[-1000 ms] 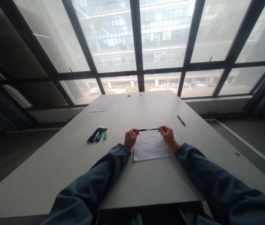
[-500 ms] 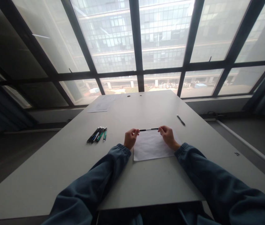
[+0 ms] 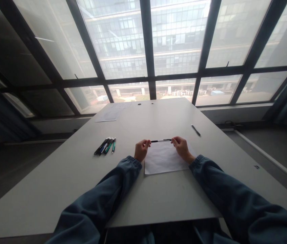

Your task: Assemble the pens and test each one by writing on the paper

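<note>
A white table (image 3: 163, 118) is seen before wide windows (image 3: 123, 40) in the head view. A pen (image 3: 160, 140) is held crosswise by the far edge of a paper sheet (image 3: 167, 157); one end is pinched by the left hand (image 3: 141, 150), the other by the right hand (image 3: 182, 149). Whether the sheet is touched by the pen cannot be told. Several other pens (image 3: 105, 146) are grouped at left.

Pen (image 3: 160, 140) turned slightly about its length; dark clip (image 3: 167, 139) more distinct.
</note>
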A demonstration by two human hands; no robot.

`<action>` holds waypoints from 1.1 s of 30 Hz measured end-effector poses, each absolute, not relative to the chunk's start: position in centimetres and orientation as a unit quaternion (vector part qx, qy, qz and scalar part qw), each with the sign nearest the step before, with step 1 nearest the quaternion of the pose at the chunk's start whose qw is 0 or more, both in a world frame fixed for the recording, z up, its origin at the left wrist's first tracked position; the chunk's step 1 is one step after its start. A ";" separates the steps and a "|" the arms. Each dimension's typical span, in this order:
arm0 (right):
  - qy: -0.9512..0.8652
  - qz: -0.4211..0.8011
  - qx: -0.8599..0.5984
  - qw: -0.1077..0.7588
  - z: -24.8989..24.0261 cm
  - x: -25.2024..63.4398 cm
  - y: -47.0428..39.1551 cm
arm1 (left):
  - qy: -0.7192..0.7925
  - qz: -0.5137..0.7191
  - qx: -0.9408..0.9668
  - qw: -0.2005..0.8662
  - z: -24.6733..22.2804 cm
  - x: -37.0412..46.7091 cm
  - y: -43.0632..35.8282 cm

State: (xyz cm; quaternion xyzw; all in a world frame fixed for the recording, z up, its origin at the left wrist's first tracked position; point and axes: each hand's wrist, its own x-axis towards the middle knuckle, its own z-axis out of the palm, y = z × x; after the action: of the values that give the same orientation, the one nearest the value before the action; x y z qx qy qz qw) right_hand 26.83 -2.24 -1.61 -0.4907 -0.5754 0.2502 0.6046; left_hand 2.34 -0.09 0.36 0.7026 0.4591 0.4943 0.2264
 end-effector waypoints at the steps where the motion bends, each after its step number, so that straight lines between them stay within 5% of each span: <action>1: -0.576 0.249 -0.491 0.604 -1.6 26.8 -2.3 | 0.458 0.494 0.703 0.228 0.3 2.3 -0.1; 33: -0.580 0.250 -0.483 0.606 -1.4 26.8 -2.4 | 0.453 0.489 0.705 0.242 0.1 2.2 0.1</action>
State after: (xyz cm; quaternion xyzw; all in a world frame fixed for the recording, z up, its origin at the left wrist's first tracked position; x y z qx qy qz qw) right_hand 26.76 -2.44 -1.43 -0.4830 -0.5804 0.2497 0.6062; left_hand 2.24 0.07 0.14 0.7051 0.4528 0.4890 0.2425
